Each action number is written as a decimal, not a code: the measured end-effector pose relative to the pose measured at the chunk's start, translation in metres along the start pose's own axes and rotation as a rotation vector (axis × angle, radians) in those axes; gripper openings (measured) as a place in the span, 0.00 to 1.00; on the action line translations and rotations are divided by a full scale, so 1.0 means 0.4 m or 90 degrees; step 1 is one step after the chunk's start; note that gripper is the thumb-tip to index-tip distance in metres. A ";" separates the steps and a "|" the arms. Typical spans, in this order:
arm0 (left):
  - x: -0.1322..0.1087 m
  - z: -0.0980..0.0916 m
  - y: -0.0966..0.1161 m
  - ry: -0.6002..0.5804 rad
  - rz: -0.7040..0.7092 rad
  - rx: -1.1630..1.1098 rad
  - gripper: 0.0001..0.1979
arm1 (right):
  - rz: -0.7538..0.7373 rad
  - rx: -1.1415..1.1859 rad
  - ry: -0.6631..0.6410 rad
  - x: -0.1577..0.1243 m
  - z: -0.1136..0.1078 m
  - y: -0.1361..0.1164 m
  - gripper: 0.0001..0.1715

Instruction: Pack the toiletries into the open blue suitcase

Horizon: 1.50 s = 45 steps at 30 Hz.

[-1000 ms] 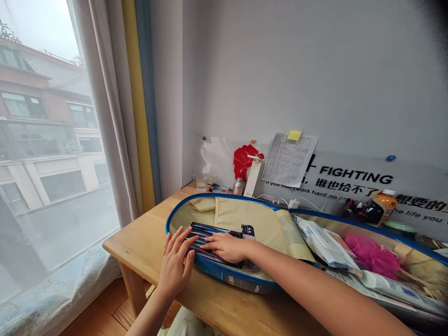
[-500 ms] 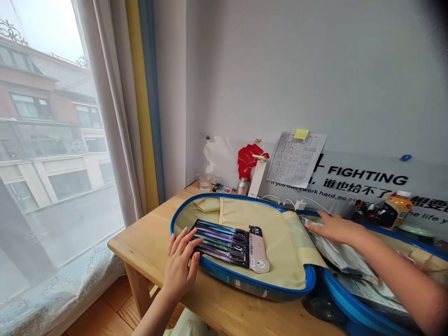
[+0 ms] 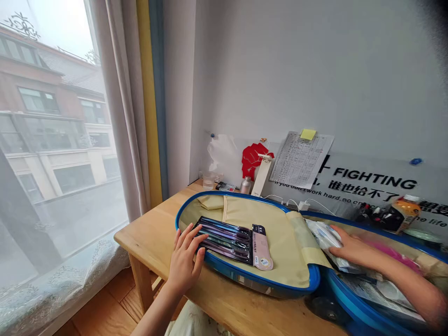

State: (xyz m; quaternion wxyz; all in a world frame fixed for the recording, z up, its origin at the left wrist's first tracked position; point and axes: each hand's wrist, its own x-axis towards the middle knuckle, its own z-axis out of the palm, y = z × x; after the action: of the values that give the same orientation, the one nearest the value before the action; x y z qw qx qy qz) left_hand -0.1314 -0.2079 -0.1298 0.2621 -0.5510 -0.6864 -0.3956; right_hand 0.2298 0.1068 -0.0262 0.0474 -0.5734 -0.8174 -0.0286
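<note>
We rest splayed left hand [image 3: 186,261] on clear-fronted black toothbrush pack [image 3: 229,240] in beige-lined, blue-rimmed case [image 3: 283,242]; right hand [image 3: 355,249] curls over white plastic packet [image 3: 322,234] in right half, grip closure unclear. Seemingly grasping packet; next move calls for firm pinch.

White packet [image 3: 324,235] partly behind right hand [image 3: 353,248], pink mesh [image 3: 395,255] partly hidden, case [image 3: 280,231] cropped at right

The toothbrush pack [image 3: 234,242] is gleaming in glossy clear plastic, and the white packet [image 3: 322,234] is wearing crinkled, shiny film. The suitcase lining [image 3: 259,210] is looking like matt cloth inside a smooth plastic rim [image 3: 314,276], while the worktop [image 3: 154,229] is showing satiny wood.
</note>
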 end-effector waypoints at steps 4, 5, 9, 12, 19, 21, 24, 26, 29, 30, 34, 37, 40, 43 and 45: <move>0.003 -0.003 0.005 0.000 0.002 0.000 0.16 | 0.034 0.034 0.003 0.020 -0.050 0.012 0.40; 0.004 -0.003 0.006 -0.002 0.001 -0.001 0.16 | 0.043 0.039 0.018 0.022 -0.071 0.014 0.39; 0.004 -0.003 0.007 -0.010 -0.009 -0.004 0.16 | 0.011 0.071 0.105 0.021 -0.150 -0.027 0.39; 0.004 -0.002 0.006 -0.011 -0.008 -0.004 0.16 | -0.111 0.119 0.153 0.019 -0.161 -0.139 0.37; 0.002 -0.001 0.003 -0.018 -0.006 -0.003 0.16 | -0.462 0.153 0.123 0.018 -0.060 -0.539 0.24; 0.001 -0.001 0.002 -0.017 -0.006 -0.002 0.16 | -0.522 0.148 0.120 0.021 -0.035 -0.630 0.23; 0.001 -0.001 0.002 -0.010 -0.001 0.001 0.16 | -0.566 0.133 0.109 0.026 -0.002 -0.725 0.23; 0.001 0.000 0.002 -0.009 0.003 0.003 0.16 | -0.572 0.118 0.084 0.026 0.020 -0.763 0.23; 0.002 0.002 0.001 -0.014 -0.002 0.003 0.17 | -0.587 0.094 0.004 0.018 0.048 -0.791 0.26; 0.002 0.003 0.000 -0.016 -0.005 0.002 0.17 | -0.595 0.089 -0.029 0.014 0.055 -0.795 0.28; 0.000 0.007 -0.003 -0.028 -0.012 -0.002 0.17 | -0.595 0.081 -0.143 -0.009 0.069 -0.797 0.33; -0.002 0.008 -0.004 -0.033 -0.015 -0.001 0.17 | -0.569 0.085 -0.186 -0.028 0.068 -0.797 0.39; -0.003 0.008 -0.005 -0.022 -0.009 0.004 0.17 | -0.560 0.107 -0.171 -0.036 0.051 -0.793 0.40; -0.003 0.008 -0.006 -0.013 -0.003 0.006 0.17 | -0.535 0.138 -0.097 -0.017 0.007 -0.767 0.37; -0.003 0.008 -0.008 -0.011 -0.002 0.005 0.17 | -0.494 0.153 -0.030 0.013 -0.034 -0.722 0.34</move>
State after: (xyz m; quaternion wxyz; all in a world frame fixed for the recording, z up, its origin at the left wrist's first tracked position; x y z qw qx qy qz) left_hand -0.1337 -0.2061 -0.1333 0.2579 -0.5518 -0.6913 -0.3887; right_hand -0.0429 0.0119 -0.0099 0.0810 -0.2135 -0.9714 0.0647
